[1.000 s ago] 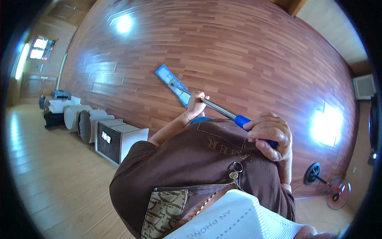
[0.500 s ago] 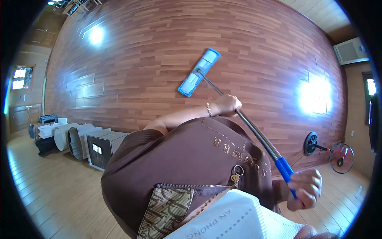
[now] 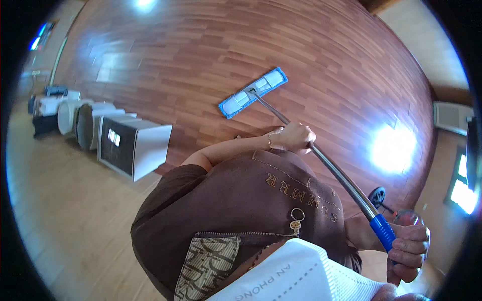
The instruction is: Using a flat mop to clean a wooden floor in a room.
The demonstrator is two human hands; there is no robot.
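A flat mop lies across the reddish-brown plank floor, its long head [image 3: 253,92] pale on top with a blue fringe around the edge. From the head's middle, a metal pole [image 3: 346,183] slants toward me to a ribbed blue grip [image 3: 383,232]. My left hand [image 3: 296,138], a bracelet at its wrist, is closed around the pole partway up. At the upper end, my right hand [image 3: 410,251] wraps its fingers around the blue grip. The front of my brown top is close to the pole.
At the left stand a white box-shaped thing with a dark panel [image 3: 116,143], rounded pale containers [image 3: 85,123] and smaller items. A fan's black round base [image 3: 377,196] is at the right, beyond the pole. Bright light glares off the floor [image 3: 394,148].
The mop head has turned so that it lies flatter across the view. Both hands have moved slightly right, the right one also lower, still gripping the mop. The whole view has tilted.
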